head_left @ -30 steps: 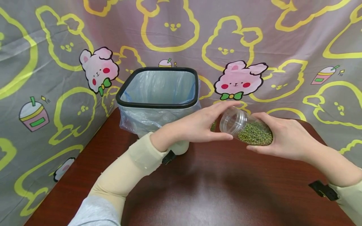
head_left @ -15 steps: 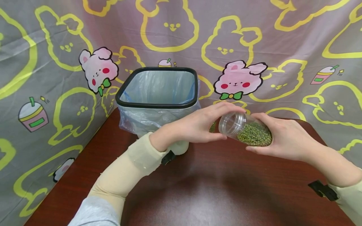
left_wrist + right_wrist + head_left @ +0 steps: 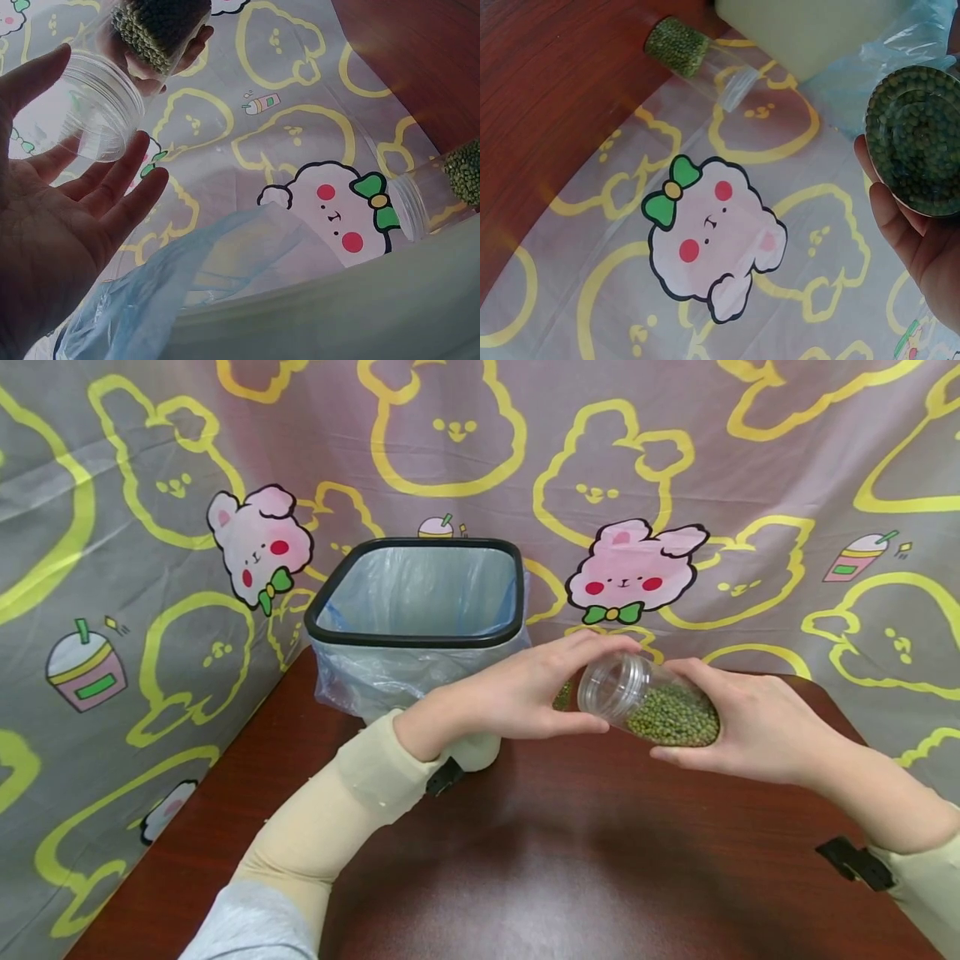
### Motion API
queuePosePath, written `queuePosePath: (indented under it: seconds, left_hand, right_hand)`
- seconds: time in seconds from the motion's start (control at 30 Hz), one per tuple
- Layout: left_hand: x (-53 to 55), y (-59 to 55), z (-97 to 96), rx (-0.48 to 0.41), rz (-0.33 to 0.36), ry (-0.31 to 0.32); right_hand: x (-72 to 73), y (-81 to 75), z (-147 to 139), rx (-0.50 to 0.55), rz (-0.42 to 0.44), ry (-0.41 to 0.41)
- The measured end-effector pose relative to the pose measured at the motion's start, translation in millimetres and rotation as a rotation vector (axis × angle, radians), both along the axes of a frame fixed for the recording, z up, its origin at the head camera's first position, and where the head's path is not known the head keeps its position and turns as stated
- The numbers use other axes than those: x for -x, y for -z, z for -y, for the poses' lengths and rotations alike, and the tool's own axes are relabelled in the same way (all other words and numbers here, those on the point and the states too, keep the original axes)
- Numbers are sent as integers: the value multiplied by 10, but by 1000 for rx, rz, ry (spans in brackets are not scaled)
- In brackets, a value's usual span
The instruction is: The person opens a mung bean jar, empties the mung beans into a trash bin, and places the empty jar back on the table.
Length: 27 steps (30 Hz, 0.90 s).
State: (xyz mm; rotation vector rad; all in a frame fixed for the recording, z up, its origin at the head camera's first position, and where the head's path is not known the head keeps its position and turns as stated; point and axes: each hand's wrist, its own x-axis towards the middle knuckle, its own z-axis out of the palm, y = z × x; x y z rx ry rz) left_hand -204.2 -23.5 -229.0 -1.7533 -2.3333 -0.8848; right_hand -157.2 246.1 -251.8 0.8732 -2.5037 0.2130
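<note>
A clear plastic jar half full of green mung beans lies tilted on its side right of centre in the head view, its open mouth turned toward the left. The right hand cups the bean-filled end, fingers curled around its body. The left hand meets the jar's mouth with thumb below and fingers extended over the rim; the left wrist view shows the palm spread and the fingers nearly straight against the rim, holding nothing. A second jar of beans lies on the table behind the hands, largely hidden from the head camera. Beyond it, at upper centre, stands a black-rimmed waste bin lined with a pale blue bag. The surface is a dark reddish-brown wooden table, backed on all sides by a grey cloth printed with yellow rabbit outlines and pink bunnies. Compared with a second ago, both hands and the jar sit almost unchanged, perhaps a shade higher in the frame, though that may be the camera's own drift.
</note>
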Motion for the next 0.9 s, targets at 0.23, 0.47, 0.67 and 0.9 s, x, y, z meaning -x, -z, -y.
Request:
queuePosePath:
  seconds: [0.23, 0.47, 0.67, 0.9]
  left_hand:
    - [10, 1, 3, 8, 6, -6]
    - [17, -3, 2, -18, 32, 20]
    - [27, -8, -10, -64, -6, 93]
    - [14, -15, -6, -39, -15, 67]
  right_hand:
    - [-3, -8, 4, 2, 7, 3]
    - [-6, -11, -2, 9, 11, 8]
    - [-16, -15, -2, 4, 21, 13]
    - [-21, -16, -3, -2, 26, 14]
